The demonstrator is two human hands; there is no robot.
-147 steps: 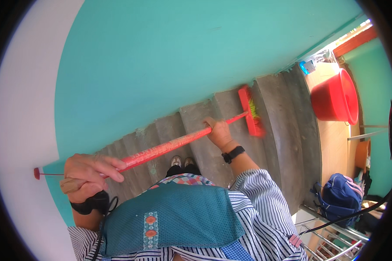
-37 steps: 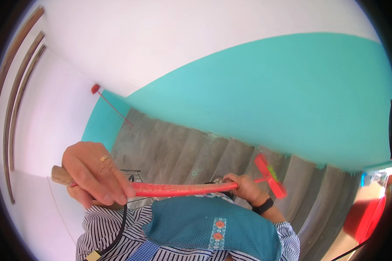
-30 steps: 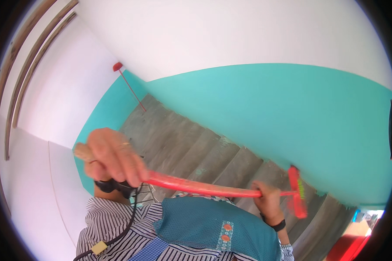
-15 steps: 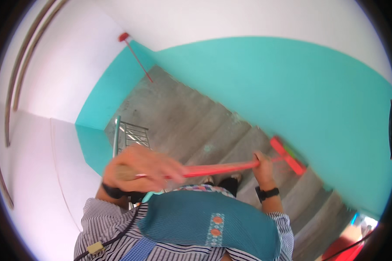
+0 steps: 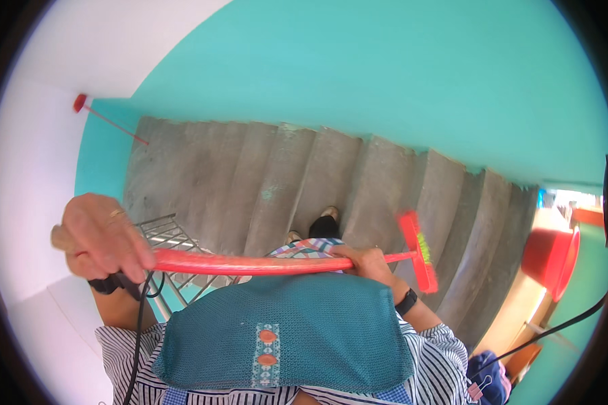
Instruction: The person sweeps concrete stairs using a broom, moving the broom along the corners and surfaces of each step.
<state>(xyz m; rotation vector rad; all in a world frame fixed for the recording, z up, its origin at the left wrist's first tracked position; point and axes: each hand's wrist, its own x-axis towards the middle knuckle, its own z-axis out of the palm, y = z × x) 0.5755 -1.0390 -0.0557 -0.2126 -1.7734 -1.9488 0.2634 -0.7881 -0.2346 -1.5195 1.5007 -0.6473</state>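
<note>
Red-handled broom (image 5: 250, 264) across a teal apron (image 5: 216, 337): left hand (image 5: 105, 235) with fingers wrapped around the upper end, right hand (image 5: 369, 263) likewise on the lower shaft. Sweeping seems in hand; the next stroke would call for steady two-handed guidance. Blur hides whether the bristles (image 5: 423, 248) touch the concrete stairs (image 5: 246, 196); beyond, a navy bag (image 5: 488, 364) is cut off.

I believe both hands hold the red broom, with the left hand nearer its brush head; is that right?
Not quite: the head view shows the right hand nearer the brush head, though the left hand holds the red broom too.
</note>
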